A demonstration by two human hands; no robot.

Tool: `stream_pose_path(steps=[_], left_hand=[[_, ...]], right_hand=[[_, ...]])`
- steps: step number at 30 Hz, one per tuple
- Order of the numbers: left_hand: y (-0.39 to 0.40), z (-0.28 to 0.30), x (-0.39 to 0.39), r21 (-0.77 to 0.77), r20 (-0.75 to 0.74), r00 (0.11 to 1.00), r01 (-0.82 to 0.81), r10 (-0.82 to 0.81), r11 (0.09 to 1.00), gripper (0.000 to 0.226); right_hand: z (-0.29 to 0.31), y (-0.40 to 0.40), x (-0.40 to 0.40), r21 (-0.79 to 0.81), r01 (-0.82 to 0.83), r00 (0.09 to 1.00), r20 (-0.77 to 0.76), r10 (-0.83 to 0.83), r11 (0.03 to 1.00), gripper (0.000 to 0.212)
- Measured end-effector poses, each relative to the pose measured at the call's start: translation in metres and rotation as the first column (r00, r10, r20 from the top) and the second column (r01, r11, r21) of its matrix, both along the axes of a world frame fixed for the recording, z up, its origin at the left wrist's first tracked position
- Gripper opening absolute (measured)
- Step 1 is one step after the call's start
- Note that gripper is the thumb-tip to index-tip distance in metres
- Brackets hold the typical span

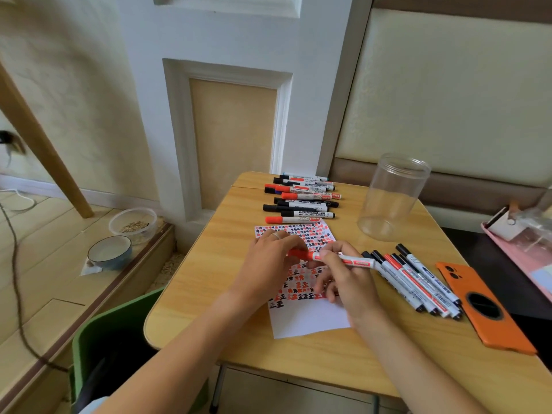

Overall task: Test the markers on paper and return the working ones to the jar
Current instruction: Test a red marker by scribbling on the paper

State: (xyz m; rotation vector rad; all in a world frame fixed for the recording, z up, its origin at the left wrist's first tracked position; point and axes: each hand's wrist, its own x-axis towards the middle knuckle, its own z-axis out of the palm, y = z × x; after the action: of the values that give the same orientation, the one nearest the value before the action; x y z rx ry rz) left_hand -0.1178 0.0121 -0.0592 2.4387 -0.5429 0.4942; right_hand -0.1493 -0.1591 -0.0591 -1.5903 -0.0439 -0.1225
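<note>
A red marker [355,260] lies level above the paper [310,319], held between both hands. My left hand [268,261] grips its red cap end. My right hand [346,279] grips the white barrel. The paper is covered with red and black test marks. A clear jar [392,198] stands upright on the table to the right, with nothing inside. Several markers [301,201] lie in a row at the table's far end. Another group of markers [418,280] lies right of the paper.
An orange phone [484,312] lies face down near the table's right edge. The wooden table [215,264] has a green bin [98,333] at its left front corner. Two bowls [119,243] sit on the floor to the left. A pink tray [522,255] is at far right.
</note>
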Motion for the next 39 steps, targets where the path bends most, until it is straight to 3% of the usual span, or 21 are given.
stream_pose_path(steps=[9,16,21,25,31,39], left_hand=[[0.005,0.000,-0.013,-0.228,-0.073,0.958,0.254,-0.276,0.940,0.019],[0.023,0.008,-0.018,-0.247,-0.132,0.979,0.120,-0.156,0.961,0.014],[0.025,0.008,-0.025,-0.391,-0.193,0.960,0.115,-0.204,0.913,0.009],[0.018,0.005,-0.028,-0.495,-0.262,0.921,0.128,-0.287,0.860,0.040],[0.010,-0.005,-0.024,-0.631,-0.293,0.906,0.057,-0.306,0.774,0.019],[0.008,-0.006,-0.024,-0.616,-0.280,0.928,0.022,-0.244,0.787,0.011]], right_hand=[[0.003,-0.001,-0.003,0.023,-0.058,0.998,-0.014,0.058,0.998,0.013],[0.007,-0.008,-0.004,0.202,0.010,1.000,-0.027,-0.005,0.979,0.019],[0.001,-0.001,-0.004,-0.023,-0.004,0.999,0.037,0.005,1.000,0.017],[-0.001,0.001,-0.004,-0.116,-0.011,0.999,0.045,0.017,0.993,0.018],[-0.006,0.001,-0.003,-0.207,-0.031,0.994,0.095,0.051,0.978,0.013],[-0.011,0.000,0.001,-0.284,-0.034,0.989,0.132,0.074,0.958,0.017]])
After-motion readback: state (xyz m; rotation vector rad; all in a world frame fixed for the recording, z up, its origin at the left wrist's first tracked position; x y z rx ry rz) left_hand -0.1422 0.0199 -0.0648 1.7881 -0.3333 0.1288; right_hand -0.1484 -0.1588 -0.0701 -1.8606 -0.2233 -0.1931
